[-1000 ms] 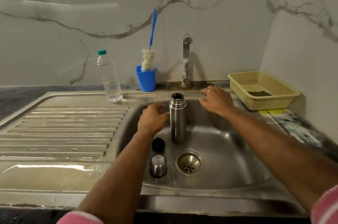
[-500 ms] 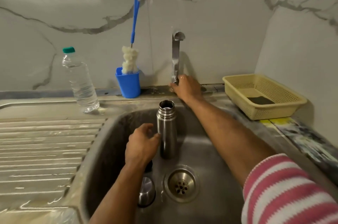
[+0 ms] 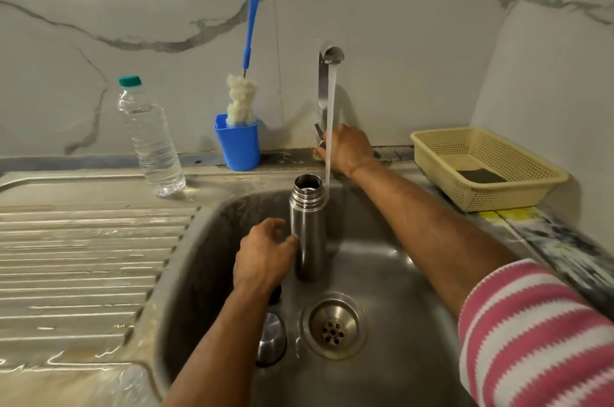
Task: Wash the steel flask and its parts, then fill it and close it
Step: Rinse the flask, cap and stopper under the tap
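Left hand [image 3: 262,260] touching flask [image 3: 309,227], perhaps gripping

Tap now running
Water [image 3: 330,127] streams from the tap [image 3: 327,74] since I set my right hand [image 3: 349,149] at its base.

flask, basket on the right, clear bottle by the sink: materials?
Flask: looks like brushed stainless steel, grey with soft vertical reflections and a threaded neck.
Basket: likely moulded plastic, matte cream, fine mesh walls.
Clear bottle: thin transparent plastic, probably PET, ribbed body you can see through, green screw cap.
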